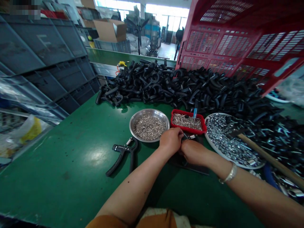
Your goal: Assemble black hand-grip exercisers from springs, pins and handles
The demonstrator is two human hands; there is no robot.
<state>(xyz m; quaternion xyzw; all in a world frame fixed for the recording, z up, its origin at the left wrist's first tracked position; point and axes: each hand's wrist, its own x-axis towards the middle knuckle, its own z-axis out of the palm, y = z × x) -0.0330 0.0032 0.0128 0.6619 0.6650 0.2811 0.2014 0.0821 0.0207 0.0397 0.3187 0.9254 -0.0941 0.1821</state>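
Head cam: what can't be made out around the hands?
Head view:
- Piece between the left hand and right hand: mostly hidden by the fingers.
- Wooden handle: lower end cut off by the right edge.
- Small metal rings in the steel bowl: too small to count.

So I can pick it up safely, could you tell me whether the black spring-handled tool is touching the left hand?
Apart: the head view shows green tabletop between the left hand and the black spring-handled tool.
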